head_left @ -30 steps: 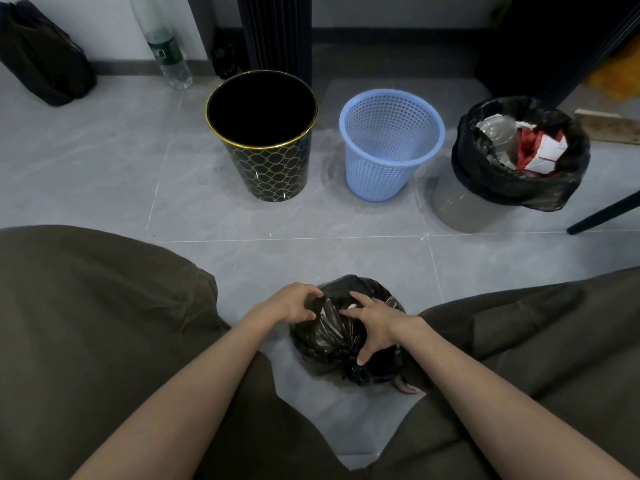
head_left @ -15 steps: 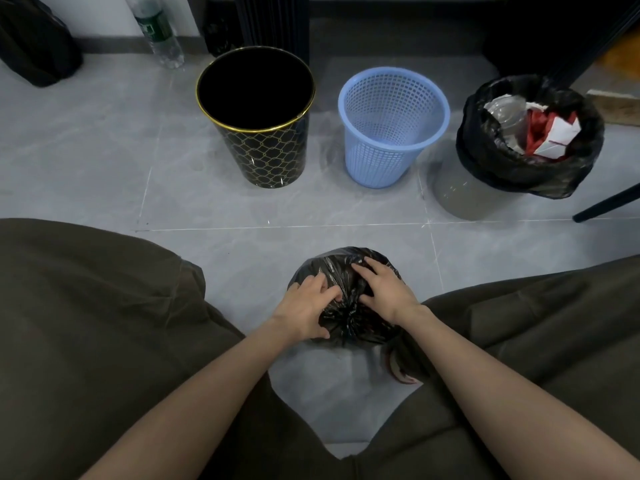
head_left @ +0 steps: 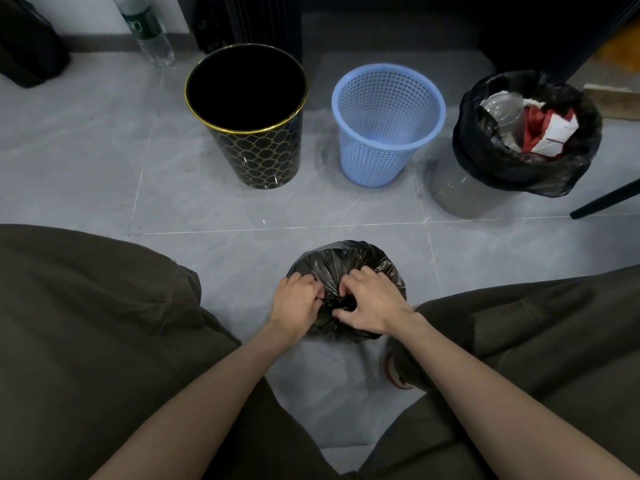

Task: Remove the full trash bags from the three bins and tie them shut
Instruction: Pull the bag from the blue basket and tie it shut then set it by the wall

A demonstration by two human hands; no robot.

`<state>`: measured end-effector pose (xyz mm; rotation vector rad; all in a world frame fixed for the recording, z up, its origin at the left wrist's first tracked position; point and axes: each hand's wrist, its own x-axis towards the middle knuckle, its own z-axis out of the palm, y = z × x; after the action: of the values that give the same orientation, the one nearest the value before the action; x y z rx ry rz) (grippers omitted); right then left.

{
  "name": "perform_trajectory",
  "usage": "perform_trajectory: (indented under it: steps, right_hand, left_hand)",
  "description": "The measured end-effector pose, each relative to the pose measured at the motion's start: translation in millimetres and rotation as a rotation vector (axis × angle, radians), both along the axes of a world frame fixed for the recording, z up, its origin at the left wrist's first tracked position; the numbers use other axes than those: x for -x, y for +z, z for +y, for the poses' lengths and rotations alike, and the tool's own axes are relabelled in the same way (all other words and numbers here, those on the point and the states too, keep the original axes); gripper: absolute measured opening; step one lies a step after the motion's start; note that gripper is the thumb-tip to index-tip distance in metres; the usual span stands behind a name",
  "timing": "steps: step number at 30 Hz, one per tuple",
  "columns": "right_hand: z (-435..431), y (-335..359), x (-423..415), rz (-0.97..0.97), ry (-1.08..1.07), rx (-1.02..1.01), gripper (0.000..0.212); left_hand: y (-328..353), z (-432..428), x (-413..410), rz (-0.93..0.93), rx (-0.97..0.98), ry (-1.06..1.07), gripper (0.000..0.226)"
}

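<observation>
Grey tile floor, with a wall and a bottle at the far edge. Three bins stand in a row ahead. The black bin is too dark inside to read. The blue basket shows no liner. The grey bin, on the right, has its liner folded over the rim, with paper and plastic in the mouth.

The bag sits on the floor between my knees, well apart from the bins. Its mouth is gathered into a bunch on top.

Step in hand, as I judge it: tying this bag shut.
- Keep the bunch twisted tight so no gap opens.
- Pull the ends apart low and level against the bag's weight, not upward. This thin film probably stretches and tears.
- Press the air out before cinching.
- Give one light tug to test the knot.
- The grey bin's liner is not yet pulled.

My left hand has its fingers curled, pinching the gathered plastic on the left of the bunch. My right hand has its fingers curled too, tips dug into the bunch from the right, thumb low at the near side. Both hands are clamped on the plastic, close together at the gather. I cannot tell whether a knot is already drawn through, because my fingers cover it.
</observation>
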<state>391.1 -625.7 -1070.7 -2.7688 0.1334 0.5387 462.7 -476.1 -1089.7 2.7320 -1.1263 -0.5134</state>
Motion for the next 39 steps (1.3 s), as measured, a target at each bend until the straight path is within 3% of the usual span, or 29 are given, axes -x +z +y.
perform_trajectory:
  steps: [3,8,16,26,32,39]
  right_hand:
    - [5.1,-9.0,7.3,0.128,0.006,0.110,0.057]
    - [11.8,-9.0,2.6,0.045,-0.078,0.149,0.037]
    - [-3.4,18.7,-43.6,-0.184,-0.395,-0.067,0.025]
    - [-9.7,67.3,-149.2,-0.216,-0.537,-0.321,0.017]
    - [1.8,140.8,-205.3,-0.166,-0.453,-0.374,0.012]
    - [49.6,299.9,-265.2,-0.139,-0.349,-0.411,0.010]
  left_hand:
    - [2.0,-0.1,-7.1,0.042,0.062,0.079,0.009]
    - [8.3,-1.6,-13.8,0.084,0.141,0.122,0.008]
    - [38.9,-8.2,-52.3,0.140,0.376,0.348,0.002]
    - [89.9,-16.1,-133.9,0.163,0.611,0.650,0.012]
    - [156.0,5.3,-179.5,0.155,0.649,0.707,0.008]
    - [308.1,58.8,-229.0,0.202,0.712,0.831,0.010]
